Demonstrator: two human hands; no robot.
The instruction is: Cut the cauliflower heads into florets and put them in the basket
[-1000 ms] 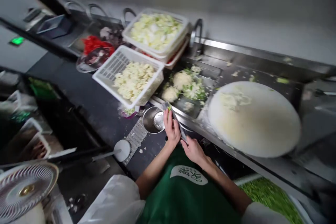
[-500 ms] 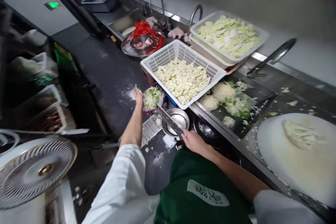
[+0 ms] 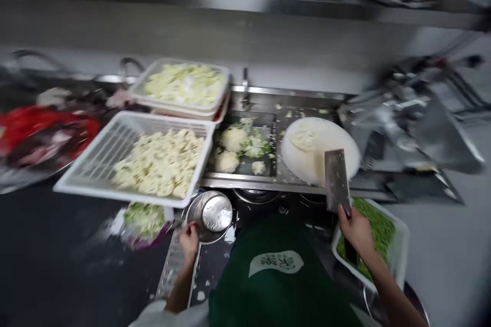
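My right hand (image 3: 356,230) is closed round the handle of a cleaver (image 3: 336,176), its broad blade upright in front of the round white cutting board (image 3: 303,163). A piece of pale cabbage (image 3: 304,139) lies on that board. My left hand (image 3: 190,240) is beside the rim of a metal bowl (image 3: 202,214); its fingers look bent but are blurred, and I cannot make out anything in them. Left of it a bag of cut cabbage (image 3: 146,219) rests on the floor.
A white basket (image 3: 88,191) of chopped cabbage stands at the left, with a tub (image 3: 222,74) of cut leaves behind it. Cabbage cores (image 3: 233,138) lie on the steel counter. A tub (image 3: 402,245) of chopped greens is under my right forearm. Metal trays (image 3: 452,138) are at the right.
My view has swung to the right. My right hand has carried the cleaver away from the cabbage bag to near the cutting board. My left hand has left the bag and is by the bowl.
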